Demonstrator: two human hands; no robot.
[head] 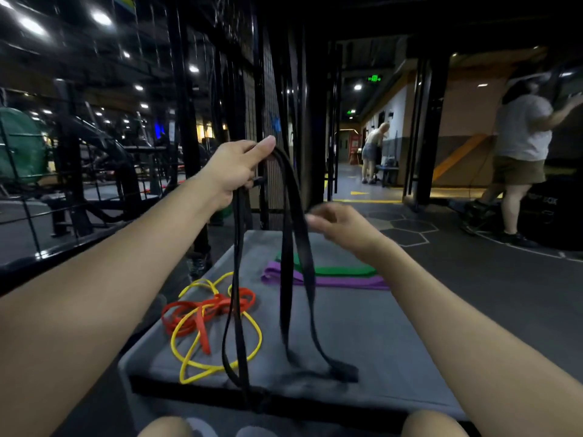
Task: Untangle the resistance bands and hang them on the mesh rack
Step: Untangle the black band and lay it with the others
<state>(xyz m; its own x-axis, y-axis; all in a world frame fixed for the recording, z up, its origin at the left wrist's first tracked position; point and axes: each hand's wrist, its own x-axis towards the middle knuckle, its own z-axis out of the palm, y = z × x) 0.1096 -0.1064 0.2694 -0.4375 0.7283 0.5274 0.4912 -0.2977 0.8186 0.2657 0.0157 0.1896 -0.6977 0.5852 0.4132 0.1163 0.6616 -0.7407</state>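
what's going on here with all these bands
A person is sorting resistance bands over a grey padded bench. Their left hand holds up the black bands, which dangle onto the bench, while the right hand, blurred, is beside them. A tangle of orange band and yellow band, plus the purple band and green band, lie on the bench.

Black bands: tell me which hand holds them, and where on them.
The left hand grips the black bands at their top bend; the blurred right hand holds nothing.
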